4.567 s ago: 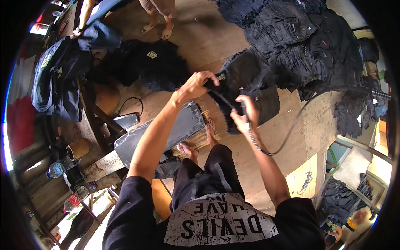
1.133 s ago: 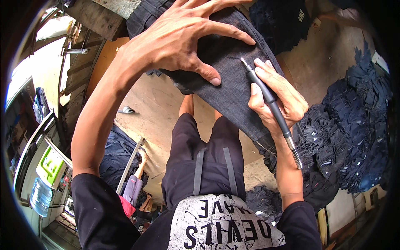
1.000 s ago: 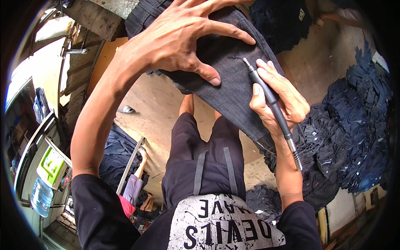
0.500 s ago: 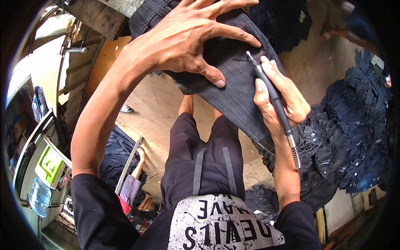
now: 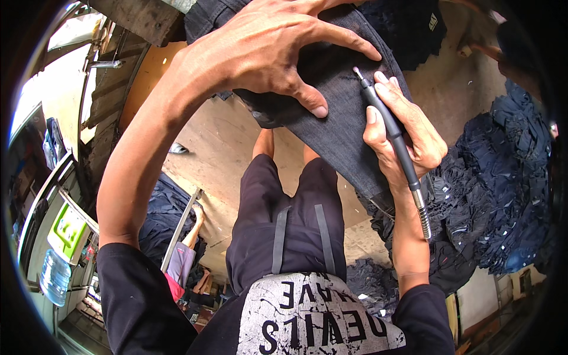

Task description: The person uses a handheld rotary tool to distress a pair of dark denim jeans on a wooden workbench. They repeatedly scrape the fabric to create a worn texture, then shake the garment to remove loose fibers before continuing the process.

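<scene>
A pair of black denim trousers stretches across the upper middle, its waistband end toward the upper left. My left hand lies over the cloth with thumb and fingers spread wide; some fingertips leave the top of the picture. In my right hand is a slim black rotary tool handpiece, held like a pen. Its small pale tip points at the denim between my left forefinger and thumb; whether it touches the cloth I cannot tell. A metal spring sleeve trails from its rear end along my right wrist.
Heaps of dark garments lie at the right, with more dark cloth beyond the trousers. At lower left another person's arm shows near a narrow bar. Farther left are a water bottle and a green plastic item.
Both hands have shifted slightly to the right in the picture, along with the handpiece. Its tip now sits a little higher and farther right. The grip is the same.
</scene>
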Demonstrator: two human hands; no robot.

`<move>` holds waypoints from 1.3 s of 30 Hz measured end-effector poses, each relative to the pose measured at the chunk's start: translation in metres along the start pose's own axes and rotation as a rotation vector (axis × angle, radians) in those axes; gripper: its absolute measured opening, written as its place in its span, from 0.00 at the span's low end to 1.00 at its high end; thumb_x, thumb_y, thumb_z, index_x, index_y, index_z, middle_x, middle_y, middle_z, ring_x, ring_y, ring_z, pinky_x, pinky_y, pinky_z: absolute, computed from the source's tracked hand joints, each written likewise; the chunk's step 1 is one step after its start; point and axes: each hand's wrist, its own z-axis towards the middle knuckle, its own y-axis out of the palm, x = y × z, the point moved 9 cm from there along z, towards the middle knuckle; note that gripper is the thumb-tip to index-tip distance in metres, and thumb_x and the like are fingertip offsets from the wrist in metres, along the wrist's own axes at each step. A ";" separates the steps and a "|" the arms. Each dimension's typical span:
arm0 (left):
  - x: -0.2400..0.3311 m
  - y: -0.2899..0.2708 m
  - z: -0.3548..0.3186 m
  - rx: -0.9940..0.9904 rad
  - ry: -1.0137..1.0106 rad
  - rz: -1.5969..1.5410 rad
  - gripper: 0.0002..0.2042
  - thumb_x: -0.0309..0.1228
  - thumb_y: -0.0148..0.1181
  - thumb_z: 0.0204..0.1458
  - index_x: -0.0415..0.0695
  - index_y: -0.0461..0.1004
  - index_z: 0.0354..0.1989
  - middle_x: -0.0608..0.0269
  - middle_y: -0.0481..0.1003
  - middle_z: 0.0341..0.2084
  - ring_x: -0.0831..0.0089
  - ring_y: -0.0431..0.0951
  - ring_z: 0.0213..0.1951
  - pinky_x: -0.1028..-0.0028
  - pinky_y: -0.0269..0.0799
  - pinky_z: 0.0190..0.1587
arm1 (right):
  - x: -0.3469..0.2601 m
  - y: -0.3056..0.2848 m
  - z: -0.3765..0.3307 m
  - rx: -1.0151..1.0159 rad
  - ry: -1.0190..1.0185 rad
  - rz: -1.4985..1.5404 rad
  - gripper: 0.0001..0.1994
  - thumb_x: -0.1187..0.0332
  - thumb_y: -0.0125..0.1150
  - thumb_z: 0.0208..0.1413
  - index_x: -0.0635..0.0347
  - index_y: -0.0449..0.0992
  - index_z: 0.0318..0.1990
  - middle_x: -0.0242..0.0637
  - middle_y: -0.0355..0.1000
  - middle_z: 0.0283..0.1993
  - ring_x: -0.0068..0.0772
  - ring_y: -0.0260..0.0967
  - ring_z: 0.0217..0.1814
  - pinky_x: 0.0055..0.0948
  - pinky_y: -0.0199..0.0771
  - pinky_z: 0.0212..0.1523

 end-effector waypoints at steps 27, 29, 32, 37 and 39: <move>-0.004 0.004 0.004 -0.087 -0.071 0.015 0.44 0.70 0.76 0.45 0.76 0.74 0.75 0.48 0.44 0.86 0.38 0.38 0.86 0.24 0.26 0.80 | 0.001 -0.005 -0.016 -0.049 -0.001 0.086 0.18 0.85 0.69 0.51 0.73 0.86 0.52 0.57 0.86 0.53 0.51 0.87 0.60 0.47 0.81 0.70; -0.005 0.005 0.004 -0.108 -0.087 0.013 0.44 0.71 0.76 0.45 0.76 0.74 0.74 0.48 0.44 0.86 0.39 0.38 0.86 0.25 0.25 0.81 | -0.001 -0.006 -0.015 -0.052 -0.010 0.098 0.18 0.85 0.70 0.50 0.74 0.86 0.51 0.58 0.87 0.53 0.51 0.87 0.60 0.47 0.81 0.70; 0.001 -0.001 0.004 -0.051 -0.038 0.031 0.45 0.71 0.76 0.45 0.76 0.74 0.74 0.48 0.44 0.86 0.39 0.38 0.86 0.25 0.26 0.81 | 0.001 -0.006 -0.017 -0.058 -0.009 0.104 0.17 0.86 0.69 0.50 0.74 0.86 0.49 0.58 0.87 0.52 0.51 0.87 0.60 0.48 0.81 0.70; -0.002 0.002 0.003 -0.084 -0.062 -0.038 0.45 0.71 0.77 0.44 0.76 0.74 0.74 0.48 0.44 0.86 0.38 0.38 0.86 0.26 0.27 0.81 | 0.010 -0.009 -0.026 -0.046 -0.008 0.173 0.15 0.85 0.68 0.51 0.74 0.86 0.47 0.59 0.87 0.51 0.52 0.87 0.59 0.50 0.82 0.70; 0.000 -0.005 0.006 -0.003 -0.009 -0.135 0.45 0.71 0.78 0.43 0.75 0.75 0.74 0.48 0.44 0.86 0.38 0.38 0.86 0.26 0.28 0.81 | 0.013 -0.011 -0.026 -0.018 -0.001 0.201 0.14 0.83 0.66 0.53 0.74 0.86 0.48 0.59 0.87 0.50 0.52 0.87 0.58 0.50 0.82 0.69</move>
